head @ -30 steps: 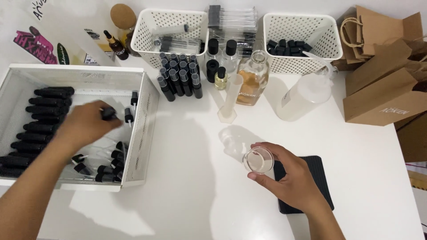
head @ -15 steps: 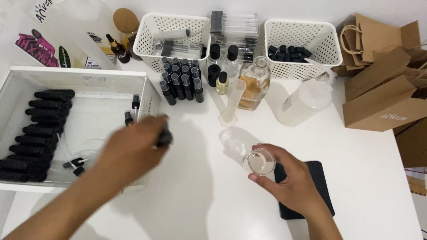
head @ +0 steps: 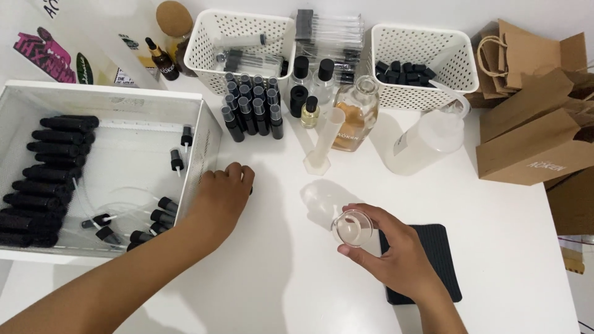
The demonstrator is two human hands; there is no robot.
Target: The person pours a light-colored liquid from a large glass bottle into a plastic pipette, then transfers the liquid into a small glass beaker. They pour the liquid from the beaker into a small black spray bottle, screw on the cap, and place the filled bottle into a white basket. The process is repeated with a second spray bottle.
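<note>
Right hand (head: 396,256) grips clear cup (head: 351,227); left hand (head: 221,196) curled, contents unclear, beside white tray (head: 207,145).

Small perfume-filling workbench: spray bottles (head: 250,111); measuring cylinder (head: 325,139); paper bags (head: 535,148)

Taking the measuring cylinder (head: 322,141) as centre: the tray (head: 204,142) of pump caps (head: 154,216) lies left, a jug (head: 427,139) right, two baskets (head: 238,37) behind, and a mat (head: 436,247) in front, right. Bottles (head: 250,114) stand just left; paper bags (head: 532,130) lie far right.
</note>
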